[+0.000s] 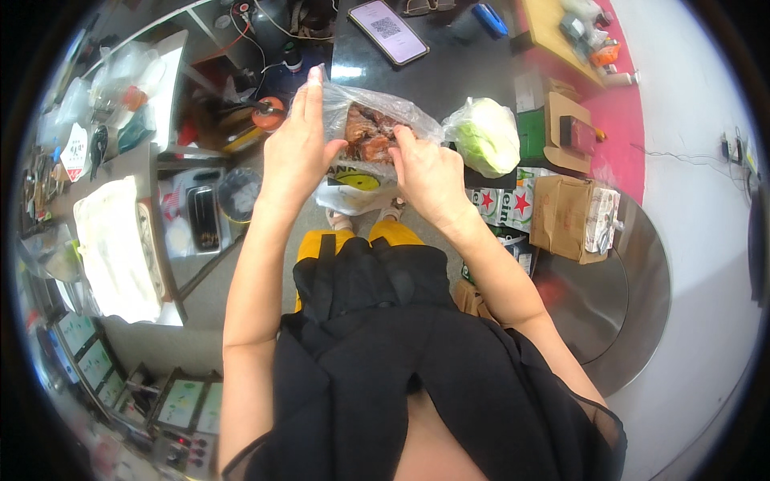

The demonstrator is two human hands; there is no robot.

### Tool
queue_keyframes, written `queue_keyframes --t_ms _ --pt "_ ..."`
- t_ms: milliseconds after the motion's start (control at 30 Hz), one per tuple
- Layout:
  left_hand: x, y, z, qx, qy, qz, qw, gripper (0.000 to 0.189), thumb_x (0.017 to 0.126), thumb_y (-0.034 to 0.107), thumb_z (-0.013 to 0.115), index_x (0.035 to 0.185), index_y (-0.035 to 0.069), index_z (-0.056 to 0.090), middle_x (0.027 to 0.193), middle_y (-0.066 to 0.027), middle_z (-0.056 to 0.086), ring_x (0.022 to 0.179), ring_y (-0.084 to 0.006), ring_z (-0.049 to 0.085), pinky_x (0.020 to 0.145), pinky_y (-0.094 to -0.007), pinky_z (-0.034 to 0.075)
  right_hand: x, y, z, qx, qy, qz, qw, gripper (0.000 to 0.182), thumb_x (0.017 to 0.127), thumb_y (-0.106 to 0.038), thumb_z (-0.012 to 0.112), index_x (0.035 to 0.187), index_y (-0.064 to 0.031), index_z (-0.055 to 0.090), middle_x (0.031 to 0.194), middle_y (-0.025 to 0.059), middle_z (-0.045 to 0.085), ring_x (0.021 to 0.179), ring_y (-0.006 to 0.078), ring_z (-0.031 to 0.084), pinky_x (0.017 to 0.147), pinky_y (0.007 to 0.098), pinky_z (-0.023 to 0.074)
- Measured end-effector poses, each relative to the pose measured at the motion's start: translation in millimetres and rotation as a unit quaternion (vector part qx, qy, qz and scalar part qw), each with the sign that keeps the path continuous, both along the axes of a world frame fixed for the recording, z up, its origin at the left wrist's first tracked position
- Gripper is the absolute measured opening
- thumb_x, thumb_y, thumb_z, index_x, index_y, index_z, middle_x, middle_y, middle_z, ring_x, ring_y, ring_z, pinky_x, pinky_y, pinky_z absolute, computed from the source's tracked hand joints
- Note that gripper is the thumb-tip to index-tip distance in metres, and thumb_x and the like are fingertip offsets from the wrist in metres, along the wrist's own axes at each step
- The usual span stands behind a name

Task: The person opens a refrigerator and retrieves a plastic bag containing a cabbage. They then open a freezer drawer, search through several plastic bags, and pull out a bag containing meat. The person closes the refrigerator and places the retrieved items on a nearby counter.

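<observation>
A clear plastic bag (415,111) holding reddish-brown pieces of what looks like cooked meat (368,138) lies at the near edge of the dark table. My left hand (298,144) is at the bag's left side, fingers straight up and thumb out, with film against the fingertips. My right hand (430,174) is at the bag's right side. Its thumb and index finger pinch the film over the meat. To the right sits a pale green cabbage (490,141) in thin plastic. Below the meat hangs a white plastic bag (355,195) with a yellow-green print.
On the dark table (457,66) lie a phone (390,31) showing a code, glasses (428,6) and a blue object (490,21). Cardboard boxes (568,216) and Heineken cartons (511,201) are stacked at right beside a round metal surface (643,300). A cloth-covered counter (117,252) stands left.
</observation>
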State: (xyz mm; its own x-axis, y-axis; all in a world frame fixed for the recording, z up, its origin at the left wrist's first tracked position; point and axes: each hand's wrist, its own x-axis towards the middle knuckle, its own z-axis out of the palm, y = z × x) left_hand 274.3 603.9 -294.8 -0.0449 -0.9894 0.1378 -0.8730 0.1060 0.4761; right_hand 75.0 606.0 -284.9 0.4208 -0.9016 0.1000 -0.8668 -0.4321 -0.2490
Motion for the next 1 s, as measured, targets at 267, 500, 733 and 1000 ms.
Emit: queue_keyframes --t_ms 267,500,733,1000 --pt "-0.4 -5.9 -16.4 0.031 0.022 -0.012 0.999 0.110 0.065 0.030 0.082 0.148 0.003 0.015 0.140 -0.0218 0.042 0.111 -0.0342 0.059 0.078 -0.0381 0.054 6.4 7.1 -8.2 0.022 0.016 0.076 0.997 0.044 0.079 -0.009 0.060 0.123 -0.0128 0.056 0.071 0.0135 0.063 0.062 0.0318 0.065 0.054 0.0403 0.0521" --pt "1.9 -12.6 -29.2 0.024 0.016 -0.015 0.999 0.103 0.070 0.028 0.079 0.147 0.001 0.016 0.138 -0.0220 0.043 0.101 -0.0345 0.062 0.076 -0.0378 0.054 6.0 9.1 -10.1 0.020 0.061 0.090 0.994 0.050 0.074 -0.007 0.060 0.123 -0.0134 0.057 0.075 0.0128 0.063 0.064 0.0302 0.065 0.056 0.0393 0.0525" --pt "5.1 -17.1 -20.5 0.015 0.087 -0.022 0.996 0.094 0.074 0.023 0.076 0.150 0.014 0.021 0.140 -0.0148 0.046 0.085 -0.0263 0.062 0.075 -0.0348 0.052 -0.4 6.8 0.0 0.089 0.074 0.042 0.992 0.051 0.082 -0.012 0.059 0.133 -0.0124 0.048 0.070 0.0146 0.064 0.062 0.0338 0.065 0.056 0.0443 0.0516" --pt "-3.3 -30.2 15.7 -0.025 0.219 -0.053 0.974 0.073 0.083 0.001 0.060 0.148 0.022 0.032 0.135 -0.0033 0.055 0.061 -0.0079 0.042 0.062 -0.0224 0.045 -24.6 -10.7 34.3 0.017 0.051 -0.054 0.997 0.061 0.088 -0.013 0.057 0.143 -0.0046 0.032 0.058 0.0176 0.059 0.055 0.0362 0.061 0.057 0.0459 0.0484"
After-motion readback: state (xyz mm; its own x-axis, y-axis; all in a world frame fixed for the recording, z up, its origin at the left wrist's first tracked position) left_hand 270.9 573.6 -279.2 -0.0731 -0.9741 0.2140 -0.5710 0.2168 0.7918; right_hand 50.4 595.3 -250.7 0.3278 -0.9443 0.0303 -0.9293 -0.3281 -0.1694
